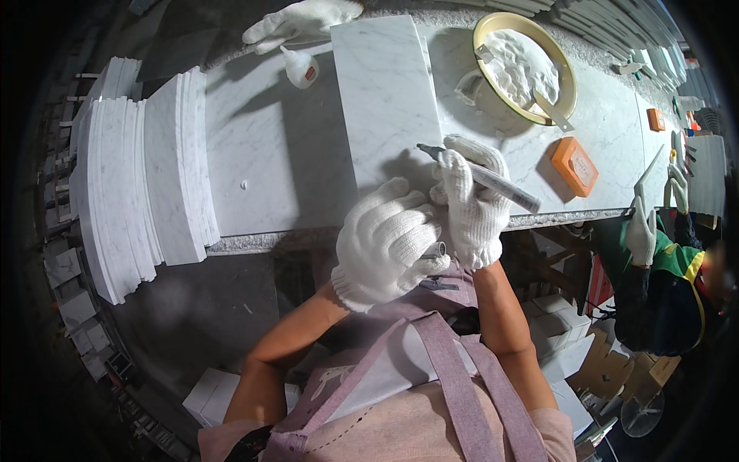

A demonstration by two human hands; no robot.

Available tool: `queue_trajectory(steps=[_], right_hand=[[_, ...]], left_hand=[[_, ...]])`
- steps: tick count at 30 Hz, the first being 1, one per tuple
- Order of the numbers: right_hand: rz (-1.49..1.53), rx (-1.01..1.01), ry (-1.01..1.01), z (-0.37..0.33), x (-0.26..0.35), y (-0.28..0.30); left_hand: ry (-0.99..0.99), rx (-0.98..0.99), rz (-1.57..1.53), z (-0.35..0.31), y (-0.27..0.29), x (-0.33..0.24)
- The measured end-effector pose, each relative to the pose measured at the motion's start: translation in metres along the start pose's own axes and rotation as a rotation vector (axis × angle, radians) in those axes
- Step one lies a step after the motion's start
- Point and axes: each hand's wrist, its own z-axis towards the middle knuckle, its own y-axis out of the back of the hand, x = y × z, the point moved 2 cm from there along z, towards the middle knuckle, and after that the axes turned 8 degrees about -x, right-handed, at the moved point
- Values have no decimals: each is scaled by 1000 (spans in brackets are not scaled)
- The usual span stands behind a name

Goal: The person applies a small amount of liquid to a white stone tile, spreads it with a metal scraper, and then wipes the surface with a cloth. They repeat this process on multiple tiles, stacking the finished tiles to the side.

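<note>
My right hand (476, 204), in a white knitted glove, is closed round a grey marker pen (500, 185) whose dark tip points left. Beneath that tip is a short stack of white, grey-veined marble tiles (385, 85), set across the work slab. My left hand (387, 242), gloved the same way, curls at the near edge of the stack. A small grey cylinder (436, 250) with a round end pokes out between its thumb and fingers; most of it is hidden.
Stacked marble tiles (150, 169) stand at the left. Beyond my hands are a white squeeze bottle (299, 68) and a loose glove (304, 21). At the right sit a yellow bowl of white powder (519, 69) and an orange block (574, 167). A co-worker (654, 292) handles a tile at far right.
</note>
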Motion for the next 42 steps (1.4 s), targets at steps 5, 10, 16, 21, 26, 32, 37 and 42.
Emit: queue_trajectory(steps=[5,10,16,21,26,32,37,42], right_hand=[[388,38,-349,-17,7,33],[321,155,-243,-22,11,69],[401,219,-431,-34,28,75],[361,438,-507,-20,48,79],[219,416,-474,-28,50,88],[361,199,-720,-57,20,89],[415,203,-326,-30,26,94],[-142,167,-374,17,20,126]], left_hand=[[72,-8,-32,3,5,3],[245,27,-90,5,11,2],[199,87,-56,14,13,-7],[72,65,103,27,19,-17],[10,205,80,42,25,-31],[23,253,263,54,16,-47],[17,312,36,54,3,-37],[-91,156,85,97,-16,35]])
